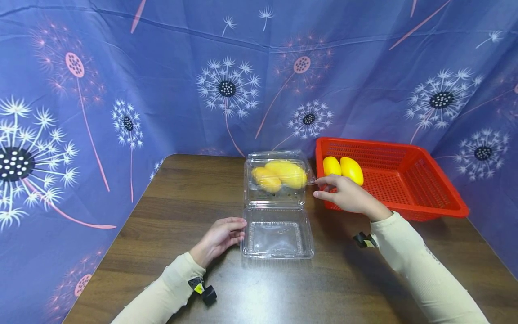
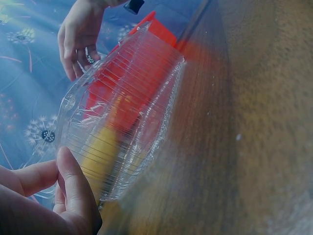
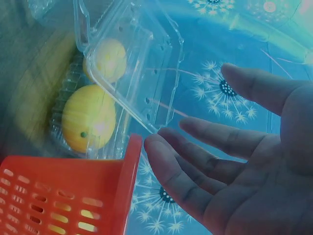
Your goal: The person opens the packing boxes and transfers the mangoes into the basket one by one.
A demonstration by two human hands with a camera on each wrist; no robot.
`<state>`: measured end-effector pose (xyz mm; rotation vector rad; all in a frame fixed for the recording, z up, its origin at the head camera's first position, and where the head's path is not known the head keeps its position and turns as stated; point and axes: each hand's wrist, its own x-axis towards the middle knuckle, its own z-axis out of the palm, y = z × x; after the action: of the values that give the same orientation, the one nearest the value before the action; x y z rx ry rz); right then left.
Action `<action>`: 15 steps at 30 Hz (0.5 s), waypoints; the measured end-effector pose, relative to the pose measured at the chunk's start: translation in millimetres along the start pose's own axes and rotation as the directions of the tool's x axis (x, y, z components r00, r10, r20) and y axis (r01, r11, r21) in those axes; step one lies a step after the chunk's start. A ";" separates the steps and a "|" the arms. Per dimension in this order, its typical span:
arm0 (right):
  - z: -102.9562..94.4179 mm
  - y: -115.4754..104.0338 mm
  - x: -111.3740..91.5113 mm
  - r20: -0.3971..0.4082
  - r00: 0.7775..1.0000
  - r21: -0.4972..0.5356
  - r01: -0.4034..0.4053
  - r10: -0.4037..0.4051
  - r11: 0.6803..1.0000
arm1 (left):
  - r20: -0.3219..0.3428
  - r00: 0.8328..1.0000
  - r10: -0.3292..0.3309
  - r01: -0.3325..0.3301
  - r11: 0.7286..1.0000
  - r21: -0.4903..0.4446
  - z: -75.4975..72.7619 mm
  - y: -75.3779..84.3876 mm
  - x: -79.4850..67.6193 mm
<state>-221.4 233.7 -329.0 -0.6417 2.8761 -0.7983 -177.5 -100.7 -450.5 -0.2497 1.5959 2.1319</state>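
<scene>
A clear plastic clamshell box (image 1: pixel 279 234) lies unfolded on the table. Two yellow mangoes (image 1: pixel 285 173) sit in its rear half, seen through clear plastic; its front half holds nothing. At the box's left edge, my left hand (image 1: pixel 220 236) pinches the rim between thumb and finger, as the left wrist view shows. My right hand (image 1: pixel 347 194) hovers by the rear half's right edge, over the basket's near left corner. Its fingers (image 3: pixel 200 137) are spread and hold nothing in the right wrist view. Beside them the plastic flap with small holes (image 3: pixel 159 73) stands tilted.
A red perforated basket (image 1: pixel 437 180) stands at the right, close against the box's rear half. More yellow mangoes (image 1: pixel 351 170) lie at its left end, partly behind my right hand. A blue dandelion-print cloth (image 1: pixel 259 90) hangs behind the brown wooden table (image 1: pixel 170 198).
</scene>
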 end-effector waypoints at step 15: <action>20.3 -3.5 -9.3 -0.005 0.999 0.019 0.054 -0.054 0.998 | -0.012 1.000 0.000 0.000 1.000 0.002 -0.1 -0.3 0.3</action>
<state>-207.7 225.3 -344.8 -0.7186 2.8627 -0.8337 -177.6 -100.6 -450.8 -0.2620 1.6040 2.1328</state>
